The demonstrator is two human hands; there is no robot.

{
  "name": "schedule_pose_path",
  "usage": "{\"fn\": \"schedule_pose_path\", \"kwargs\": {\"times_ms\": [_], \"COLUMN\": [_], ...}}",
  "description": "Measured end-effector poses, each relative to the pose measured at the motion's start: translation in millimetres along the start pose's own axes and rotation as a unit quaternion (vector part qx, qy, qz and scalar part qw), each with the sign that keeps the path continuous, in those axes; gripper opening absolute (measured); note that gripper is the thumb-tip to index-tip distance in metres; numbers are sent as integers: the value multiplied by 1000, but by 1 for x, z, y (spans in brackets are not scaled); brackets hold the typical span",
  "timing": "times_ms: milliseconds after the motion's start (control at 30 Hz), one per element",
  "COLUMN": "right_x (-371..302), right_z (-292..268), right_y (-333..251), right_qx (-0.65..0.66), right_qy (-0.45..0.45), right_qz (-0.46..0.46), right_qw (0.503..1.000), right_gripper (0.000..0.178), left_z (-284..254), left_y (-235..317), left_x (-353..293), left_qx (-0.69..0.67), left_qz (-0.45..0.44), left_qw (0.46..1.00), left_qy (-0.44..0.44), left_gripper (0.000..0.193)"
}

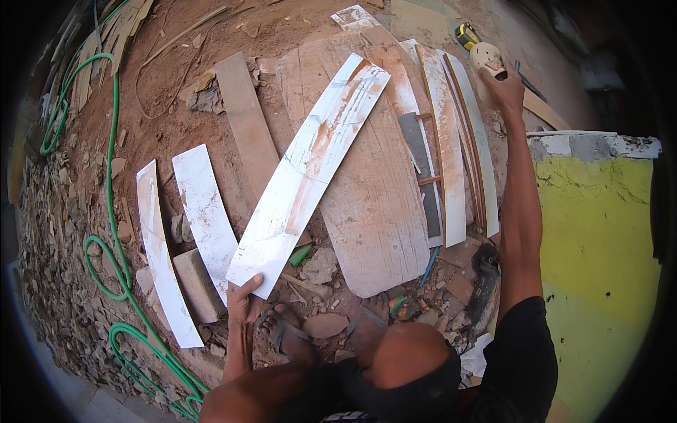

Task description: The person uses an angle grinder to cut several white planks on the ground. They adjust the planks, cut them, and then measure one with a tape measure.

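My left hand [243,302] grips the lower end of a long white board [310,169], thumb on top. Brown smears and scratches mark the board, which slants up to the right across a wide dusty wooden plank [377,190]. At the far right, my right arm is stretched out, and my right hand [503,92] has its fingers at the rim of a round cream-coloured object [486,58]. Its kind I cannot make out. A yellow and black tape measure [466,35] lies just beyond it. Several white and brown strips [441,134] lie left of my right forearm.
Two white boards [204,204] rest at left, near a concrete block [197,285]. A green hose [115,176] winds down the left side over rubble. A black power tool [485,278] lies near my right knee. A yellow wall [592,254] stands at right.
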State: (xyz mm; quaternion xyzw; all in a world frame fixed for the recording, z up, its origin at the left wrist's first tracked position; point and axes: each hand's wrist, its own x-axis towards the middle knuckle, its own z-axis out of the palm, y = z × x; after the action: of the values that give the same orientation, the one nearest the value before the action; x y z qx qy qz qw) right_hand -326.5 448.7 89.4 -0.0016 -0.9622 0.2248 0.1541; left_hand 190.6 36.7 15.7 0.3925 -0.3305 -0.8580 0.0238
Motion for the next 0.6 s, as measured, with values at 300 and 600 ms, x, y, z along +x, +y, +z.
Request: {"fn": "schedule_pose_path", "kwargs": {"times_ms": [300,600], "right_x": [-259,-246], "right_z": [-12,21], "right_y": [-162,-193], "right_qx": [100,31], "right_qy": [-219,-145], "right_qz": [-398,-413], "right_qw": [885,899], "right_gripper": [72,51], "left_z": [10,16], "left_y": [-4,-14], "left_x": [-12,-9], "left_qx": [18,11], "left_qz": [-11,-8], "left_qw": [1000,1000], "left_qy": [0,19], "left_gripper": [67,65]}}
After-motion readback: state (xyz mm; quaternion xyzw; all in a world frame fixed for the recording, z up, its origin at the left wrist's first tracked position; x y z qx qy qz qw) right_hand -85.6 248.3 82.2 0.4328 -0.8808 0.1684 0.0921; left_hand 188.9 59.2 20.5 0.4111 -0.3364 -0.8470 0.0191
